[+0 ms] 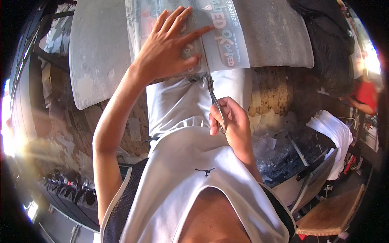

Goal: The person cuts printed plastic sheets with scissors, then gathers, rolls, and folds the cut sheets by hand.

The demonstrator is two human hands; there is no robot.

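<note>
A printed translucent film sheet (239,48) with mirrored red and blue lettering lies over a grey board (279,36) across my lap. My left hand (168,50) rests flat on the film, fingers spread and stretched out. Below the film's near edge, my right hand (235,121) grips a pair of scissors (213,95), with fingers through the handle loops. The blades point away from me and reach the film at its near edge, along a line right of my left hand. Whether the blades are apart is too small to tell.
On the right are a dark cloth (324,44), a white cloth (334,135) and a wooden stool or board (332,212). A person in a red top (364,97) is at the far right. Several dark shoes (73,192) appear at lower left.
</note>
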